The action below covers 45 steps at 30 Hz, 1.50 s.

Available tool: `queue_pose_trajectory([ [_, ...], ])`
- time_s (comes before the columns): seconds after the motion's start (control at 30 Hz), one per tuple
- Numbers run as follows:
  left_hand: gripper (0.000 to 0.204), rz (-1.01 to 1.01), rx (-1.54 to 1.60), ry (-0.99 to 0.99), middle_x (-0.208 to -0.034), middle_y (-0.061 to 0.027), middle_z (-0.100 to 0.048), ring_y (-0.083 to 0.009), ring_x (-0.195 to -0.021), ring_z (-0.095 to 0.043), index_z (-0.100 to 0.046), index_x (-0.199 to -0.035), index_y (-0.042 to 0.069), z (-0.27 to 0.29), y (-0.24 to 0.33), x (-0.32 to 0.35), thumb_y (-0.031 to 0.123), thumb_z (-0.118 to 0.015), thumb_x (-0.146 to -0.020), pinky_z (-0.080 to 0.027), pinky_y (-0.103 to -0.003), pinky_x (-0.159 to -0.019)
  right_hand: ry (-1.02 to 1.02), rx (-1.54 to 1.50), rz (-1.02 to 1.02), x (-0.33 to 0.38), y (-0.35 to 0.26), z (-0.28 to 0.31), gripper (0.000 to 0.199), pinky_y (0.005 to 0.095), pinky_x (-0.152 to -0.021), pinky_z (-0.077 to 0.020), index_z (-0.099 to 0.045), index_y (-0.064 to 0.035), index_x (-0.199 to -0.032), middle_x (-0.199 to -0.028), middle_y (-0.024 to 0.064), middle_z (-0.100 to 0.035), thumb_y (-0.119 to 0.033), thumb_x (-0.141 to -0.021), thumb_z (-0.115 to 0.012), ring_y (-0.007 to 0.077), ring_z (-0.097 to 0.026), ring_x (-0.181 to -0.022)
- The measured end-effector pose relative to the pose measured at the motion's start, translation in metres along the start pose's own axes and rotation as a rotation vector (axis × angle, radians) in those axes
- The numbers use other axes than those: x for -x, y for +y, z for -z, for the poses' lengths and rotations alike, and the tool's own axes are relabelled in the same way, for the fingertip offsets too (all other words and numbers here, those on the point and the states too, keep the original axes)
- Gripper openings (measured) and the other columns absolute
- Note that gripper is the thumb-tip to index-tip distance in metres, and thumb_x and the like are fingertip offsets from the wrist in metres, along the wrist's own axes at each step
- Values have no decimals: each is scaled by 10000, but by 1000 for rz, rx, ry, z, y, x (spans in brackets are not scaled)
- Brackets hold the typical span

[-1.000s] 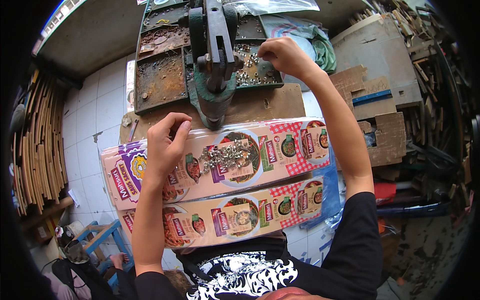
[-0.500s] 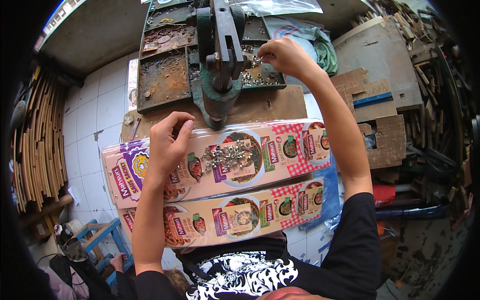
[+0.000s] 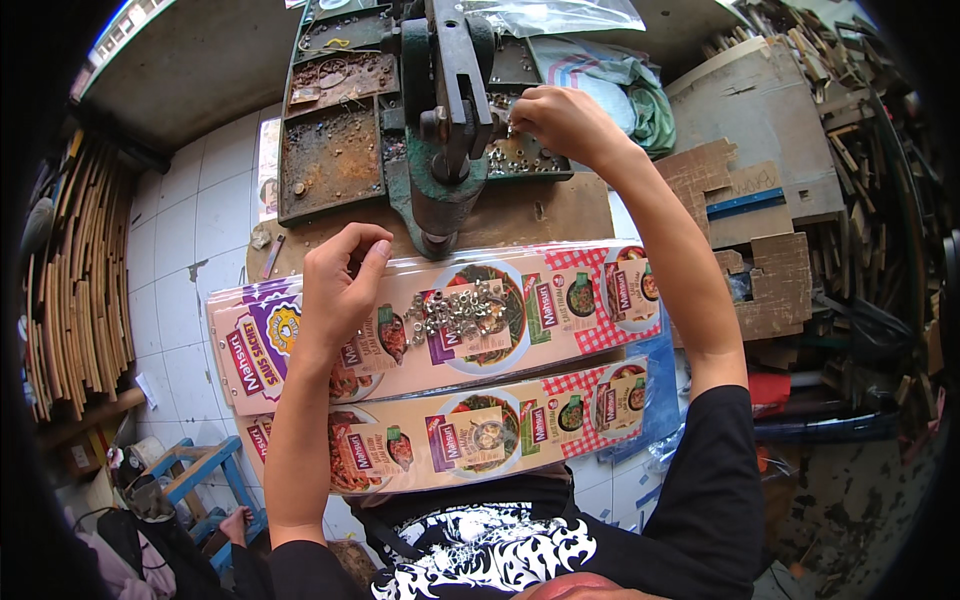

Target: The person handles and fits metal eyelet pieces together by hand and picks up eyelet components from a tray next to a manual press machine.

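My left hand (image 3: 343,280) rests over the upper stack of printed, food-pictured sheets (image 3: 560,345), its fingers curled and thumb pressed against them. Anything inside those fingers is hidden. A loose pile of small silver eyelets (image 3: 460,310) lies on this stack, to the right of my left hand. My right hand (image 3: 560,118) reaches to the far side, fingertips pinched together over a tray compartment of metal eyelets (image 3: 525,158). What the fingertips hold is too small to make out. Between my hands stands a green hand press (image 3: 440,190) with a metal ram.
A dirty sectioned metal tray (image 3: 330,155) with small parts flanks the press on the left. A second stack of printed sheets (image 3: 500,430) lies nearer me. Cut cardboard (image 3: 745,190) and wood strips (image 3: 860,150) crowd the right; stacked boards (image 3: 85,290) stand left. A blue stool (image 3: 205,475) is lower left.
My right hand has shifted slightly nearer and to the left, over the eyelet compartment, with its fingertips close to the press. My left hand has hardly moved.
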<state>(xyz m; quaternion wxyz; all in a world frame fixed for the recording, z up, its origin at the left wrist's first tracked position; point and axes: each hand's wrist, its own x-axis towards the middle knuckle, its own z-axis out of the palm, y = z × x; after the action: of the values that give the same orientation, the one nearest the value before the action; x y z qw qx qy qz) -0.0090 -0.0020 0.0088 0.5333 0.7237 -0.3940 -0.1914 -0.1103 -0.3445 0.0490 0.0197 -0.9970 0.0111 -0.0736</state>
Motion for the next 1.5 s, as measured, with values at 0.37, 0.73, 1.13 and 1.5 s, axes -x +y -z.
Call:
queue_pose_trajectory([
  [0.37,129,1,-12,-13,-772,-27,-653,-66,-689,-570,-661,-1005,-35,0,1,2,76,-619,-956,-461,-232,-635,41,-476,-243,5,5,8,178,305,-639,-477,-630,-45,-967,-835,74,-641,-222,-979,-620,200,-602,-679],
  [0.73,142,-10,-27,-9,-771,-31,-654,-69,-696,-578,-666,-1011,-33,3,3,2,84,-607,-954,-467,-233,-640,-277,-1407,-374,46,-60,27,183,205,-606,-389,-612,-79,-924,-802,-52,-558,-254,-972,-630,32,-495,-660],
  [1.13,146,-45,27,48,-697,-57,-647,-86,-616,-568,-680,-952,-38,-4,1,2,96,-632,-918,-452,-260,-567,-53,-446,68,70,-182,8,143,452,-667,-536,-644,-30,-853,-837,132,-646,-165,-825,-682,347,-669,-769],
  [1.5,131,-29,10,42,-685,-34,-611,-64,-600,-513,-673,-964,-41,-4,0,0,76,-631,-922,-410,-254,-543,-80,-700,82,68,-152,28,108,382,-624,-522,-694,-32,-868,-778,105,-665,-103,-813,-755,281,-664,-679],
])
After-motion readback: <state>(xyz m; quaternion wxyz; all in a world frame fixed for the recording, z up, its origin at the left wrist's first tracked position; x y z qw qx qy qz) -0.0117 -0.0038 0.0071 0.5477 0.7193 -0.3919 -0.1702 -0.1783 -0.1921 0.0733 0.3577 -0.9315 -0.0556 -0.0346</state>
